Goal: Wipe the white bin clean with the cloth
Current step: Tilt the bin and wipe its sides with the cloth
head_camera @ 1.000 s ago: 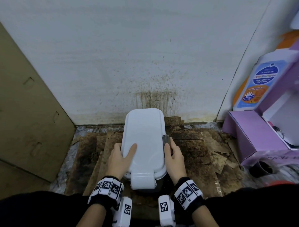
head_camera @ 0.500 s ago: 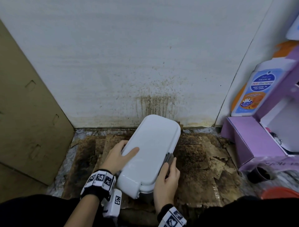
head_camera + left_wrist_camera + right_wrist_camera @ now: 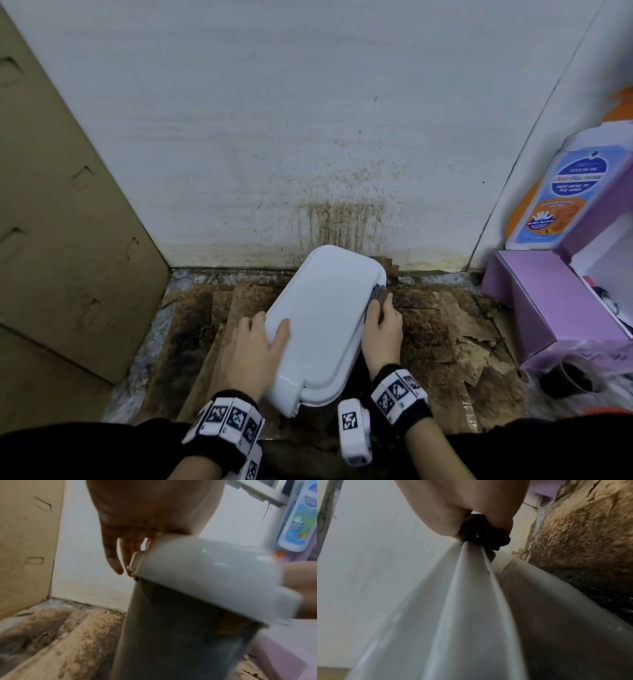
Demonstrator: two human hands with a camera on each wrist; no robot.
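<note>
white bin (image 3: pixel 322 329) judged light, smooth, slippery | steadied at lid edge by left hand (image 3: pixel 251 353), fingers flat | grey cloth (image 3: pixel 376 298) pinched by right hand (image 3: pixel 382 330) against rim

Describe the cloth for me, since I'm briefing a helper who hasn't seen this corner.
Start at the stained white wall; in front of it a white plastic bin with a rounded lid stands on dirty brown cardboard. Along the lid's right edge, the right hand presses a small folded dark grey cloth. It is the only dark, soft thing against the bin.
</note>
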